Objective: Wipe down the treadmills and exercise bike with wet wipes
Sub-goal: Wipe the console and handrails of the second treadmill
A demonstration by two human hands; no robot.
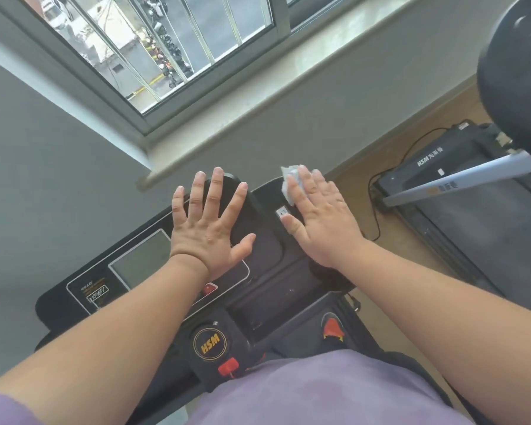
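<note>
A black treadmill console point(267, 246) with a grey display point(141, 259) and a round HSM badge point(209, 344) fills the middle of the head view. My left hand point(210, 223) lies flat on the console with its fingers spread, holding nothing. My right hand point(319, 216) presses a white wet wipe point(288, 182) flat against the console's upper right part. Most of the wipe is hidden under the fingers; only its left edge and a corner stick out.
A second treadmill point(460, 191) with a grey handrail point(466, 179) stands on the wooden floor at right, with a black cable point(377, 216) beside it. A dark round object point(518, 75) looms at the upper right. The window sill point(258, 105) and grey wall lie just behind the console.
</note>
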